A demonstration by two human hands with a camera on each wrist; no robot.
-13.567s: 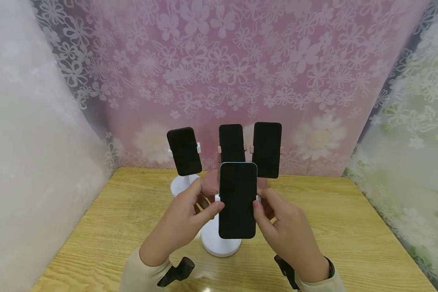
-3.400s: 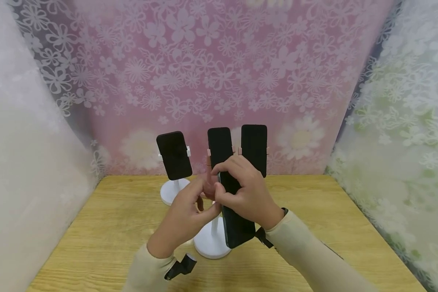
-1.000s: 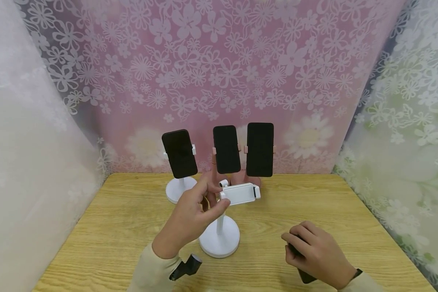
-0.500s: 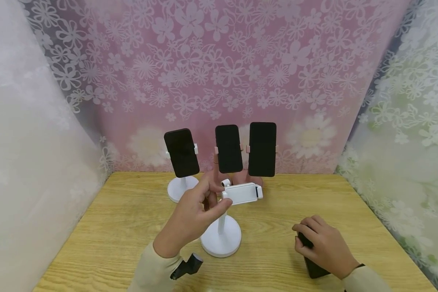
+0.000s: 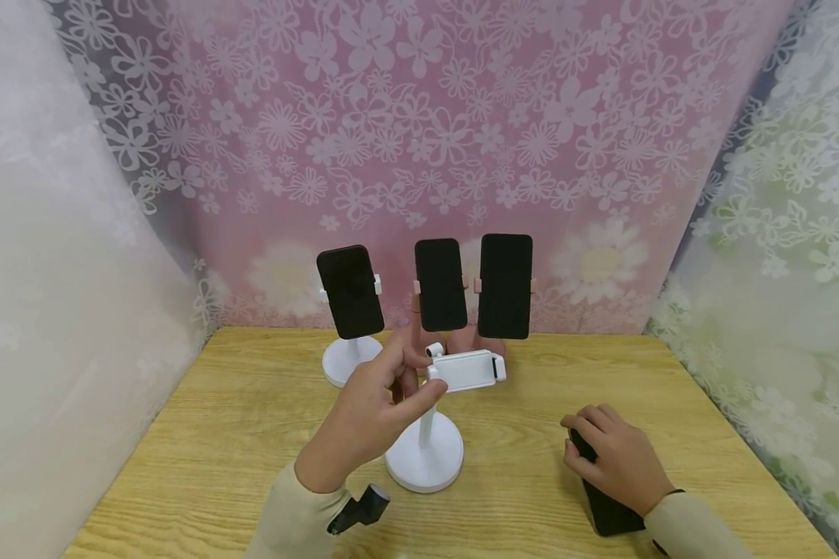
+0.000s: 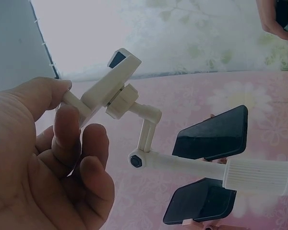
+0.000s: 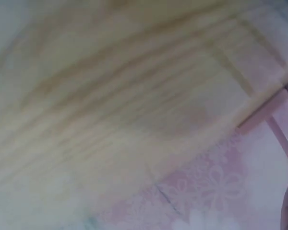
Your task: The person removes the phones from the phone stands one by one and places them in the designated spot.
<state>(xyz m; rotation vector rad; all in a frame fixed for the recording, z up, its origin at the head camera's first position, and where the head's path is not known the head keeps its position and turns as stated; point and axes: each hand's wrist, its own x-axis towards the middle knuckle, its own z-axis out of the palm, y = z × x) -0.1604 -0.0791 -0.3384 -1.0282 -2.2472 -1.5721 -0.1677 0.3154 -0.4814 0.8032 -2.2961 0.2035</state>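
Note:
A white phone stand (image 5: 425,460) stands on the table in front of me, its clamp (image 5: 466,370) carrying no phone. Between thumb and fingers, my left hand (image 5: 372,404) pinches the clamp's left end. The left wrist view shows the clamp (image 6: 108,86) tilted on its jointed arm, the left hand (image 6: 57,148) at its end. On the right, my right hand (image 5: 618,458) grips a black phone (image 5: 608,508) low at the tabletop; the palm hides part of it. Whether the phone lies fully on the table, I cannot tell. The right wrist view is mostly blurred wood grain.
Behind stand a white stand (image 5: 339,361) with a black phone (image 5: 350,292), and two pink stands with black phones (image 5: 441,284) (image 5: 505,286). The wooden table (image 5: 252,435) meets a pink floral curtain (image 5: 419,155) at the back and pale curtains at both sides.
Earlier the phone sat in the white stand's clamp between both hands. My right hand has taken it out and brought it down to the right. The left hand stays at the clamp.

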